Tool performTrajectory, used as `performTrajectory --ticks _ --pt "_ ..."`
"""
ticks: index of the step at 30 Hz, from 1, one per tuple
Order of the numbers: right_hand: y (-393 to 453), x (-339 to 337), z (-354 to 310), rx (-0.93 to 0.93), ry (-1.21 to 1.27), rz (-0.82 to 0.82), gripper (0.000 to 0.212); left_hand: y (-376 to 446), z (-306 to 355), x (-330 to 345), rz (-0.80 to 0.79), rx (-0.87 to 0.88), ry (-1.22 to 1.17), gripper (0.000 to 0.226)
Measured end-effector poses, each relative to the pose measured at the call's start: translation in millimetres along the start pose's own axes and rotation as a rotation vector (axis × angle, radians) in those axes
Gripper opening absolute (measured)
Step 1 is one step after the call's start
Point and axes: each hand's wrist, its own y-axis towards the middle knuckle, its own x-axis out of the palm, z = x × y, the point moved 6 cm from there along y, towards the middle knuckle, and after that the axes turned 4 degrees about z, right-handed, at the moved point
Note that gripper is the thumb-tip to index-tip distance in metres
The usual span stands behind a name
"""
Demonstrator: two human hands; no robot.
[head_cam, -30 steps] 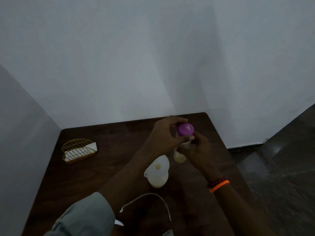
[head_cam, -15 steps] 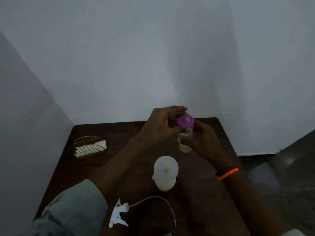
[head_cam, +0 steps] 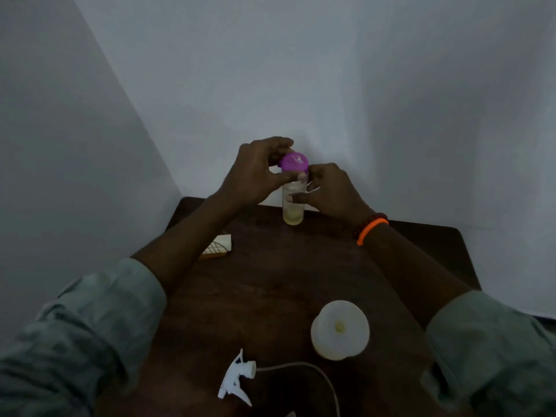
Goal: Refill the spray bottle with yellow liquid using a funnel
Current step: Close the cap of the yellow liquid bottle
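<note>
A clear bottle point(head_cam: 292, 206) with a little yellow liquid in its bottom is held above the far part of the dark wooden table point(head_cam: 270, 284). My right hand point(head_cam: 328, 191) grips its body. My left hand point(head_cam: 255, 173) pinches its purple cap point(head_cam: 294, 161) from the left. Nearer to me stands the spray bottle with a white funnel point(head_cam: 340, 328) sitting in its neck; yellow shows at the funnel's centre. The white trigger sprayer head point(head_cam: 236, 377) with its long dip tube point(head_cam: 310, 371) lies on the table in front of it.
A gold wire holder with a white napkin point(head_cam: 218, 249) lies at the table's left, partly behind my left forearm. White walls meet in a corner just behind the table. The table's right edge point(head_cam: 469, 266) drops off to the floor.
The view has tipped down and shifted, so the funnel and sprayer head now sit lower right. Both hands stay on the purple-capped bottle, which appears higher and farther from me.
</note>
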Motion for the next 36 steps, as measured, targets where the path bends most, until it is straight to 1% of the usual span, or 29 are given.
performTrajectory --ticks 3,6,9,14,17,20,25,26,28,31,32,34,36 --pt "28 30 15 0.044 -0.014 -0.016 0.048 13 -38 0 -0.006 -0.075 0.033 0.074" --pt "50 60 34 0.084 -0.027 -0.038 0.051 22 -69 9 -0.038 -0.106 0.082 0.085" --pt "66 89 52 0.102 -0.054 -0.061 0.053 27 -96 21 -0.055 -0.109 0.122 0.092" --pt "83 118 80 0.174 -0.06 -0.052 0.053 31 -130 38 -0.052 -0.09 0.088 0.095" --pt "89 126 90 0.176 -0.084 -0.049 0.051 33 -140 44 -0.027 -0.094 0.07 0.091" --pt "93 129 91 0.173 -0.082 -0.052 0.052 33 -147 46 -0.005 -0.077 0.066 0.076" --pt "96 133 94 0.184 -0.064 -0.039 0.043 34 -154 44 0.029 -0.05 0.089 0.058" --pt "96 134 93 0.189 -0.074 -0.048 0.045 34 -154 42 0.034 -0.04 0.1 0.055" --pt "95 133 91 0.211 -0.088 -0.083 0.056 33 -157 43 0.03 -0.039 0.114 0.051" --pt "88 123 86 0.283 -0.057 -0.142 0.079 32 -158 43 0.029 -0.062 0.137 0.054" --pt "83 117 84 0.312 -0.047 -0.143 0.084 32 -158 42 0.032 -0.072 0.139 0.056" --pt "73 103 83 0.355 -0.038 -0.129 0.087 31 -157 40 0.031 -0.094 0.16 0.059" --pt "59 84 82 0.387 -0.031 -0.081 0.084 28 -155 38 0.028 -0.122 0.181 0.06"
